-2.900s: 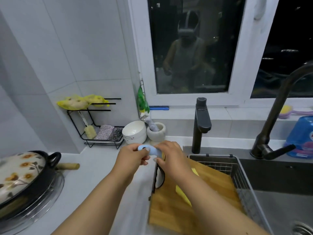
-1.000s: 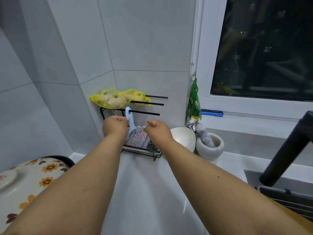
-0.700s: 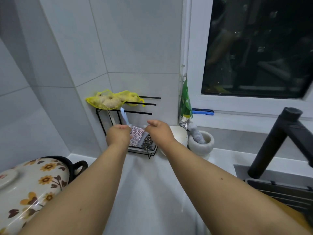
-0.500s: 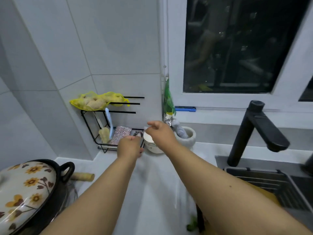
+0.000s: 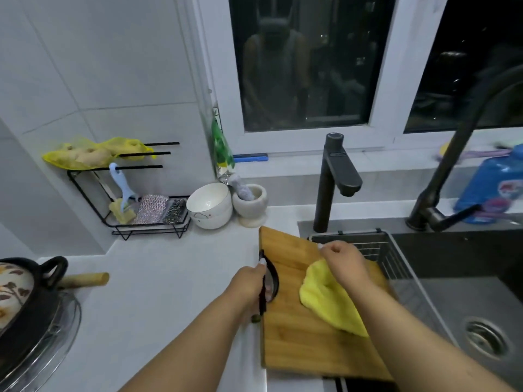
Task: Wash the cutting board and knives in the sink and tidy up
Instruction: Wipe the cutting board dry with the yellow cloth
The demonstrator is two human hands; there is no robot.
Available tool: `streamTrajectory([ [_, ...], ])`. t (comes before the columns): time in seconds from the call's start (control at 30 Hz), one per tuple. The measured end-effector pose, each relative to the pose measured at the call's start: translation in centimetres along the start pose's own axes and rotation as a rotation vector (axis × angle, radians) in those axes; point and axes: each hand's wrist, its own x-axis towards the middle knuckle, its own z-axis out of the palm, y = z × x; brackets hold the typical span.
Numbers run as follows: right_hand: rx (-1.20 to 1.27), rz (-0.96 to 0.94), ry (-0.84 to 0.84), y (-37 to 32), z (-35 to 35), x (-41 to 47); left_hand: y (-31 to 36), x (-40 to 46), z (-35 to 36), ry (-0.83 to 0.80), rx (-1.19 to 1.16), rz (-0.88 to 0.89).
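Note:
A wooden cutting board (image 5: 297, 335) lies over the left side of the sink (image 5: 452, 301), partly on the white counter. My left hand (image 5: 250, 284) grips the board's black handle (image 5: 273, 278) at its left edge. A yellow cloth (image 5: 328, 304) lies on the board. My right hand (image 5: 342, 258) hovers over the cloth's far end with fingers curled; what it holds, if anything, is not clear. A light blue peeler (image 5: 123, 188) hangs on the black wire rack (image 5: 135, 216) at the back left. No knife is visible.
A white bowl (image 5: 209, 206) and a stone mortar (image 5: 250, 203) stand behind the board. Two black taps (image 5: 335, 182) rise behind the sink. A wire basket (image 5: 376, 250) sits in the sink. A flowered pot (image 5: 22, 292) is at the left; a blue pouch (image 5: 495, 188) at the right.
My left hand hung the blue peeler on the rack and let it go. Both hands then came back to the cutting board; the left hand took its handle.

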Motion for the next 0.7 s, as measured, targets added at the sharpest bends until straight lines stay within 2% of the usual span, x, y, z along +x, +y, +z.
streamTrajectory([
  [0.1, -0.081, 0.03, -0.037, 3.8, 0.3, -1.4, -0.7, 0.3, 1.5, 0.025, 0.051, -0.002],
  [0.2, -0.243, -0.021, -0.116, 5.7, 1.1, -3.1, -1.0, 0.4, 2.1, 0.11, 0.121, 0.047],
  [0.33, -0.248, -0.114, -0.185, 6.1, 1.4, -4.6, -1.5, 0.9, 2.6, 0.195, 0.208, 0.146],
  [0.5, -0.224, -0.197, -0.174, 5.7, 1.0, -5.6, -1.3, 0.3, 1.7, 0.215, 0.18, 0.226],
  [0.7, -0.262, -0.417, -0.107, 3.7, 0.3, -7.1, -0.4, -2.8, -2.2, 0.187, 0.042, 0.225],
])
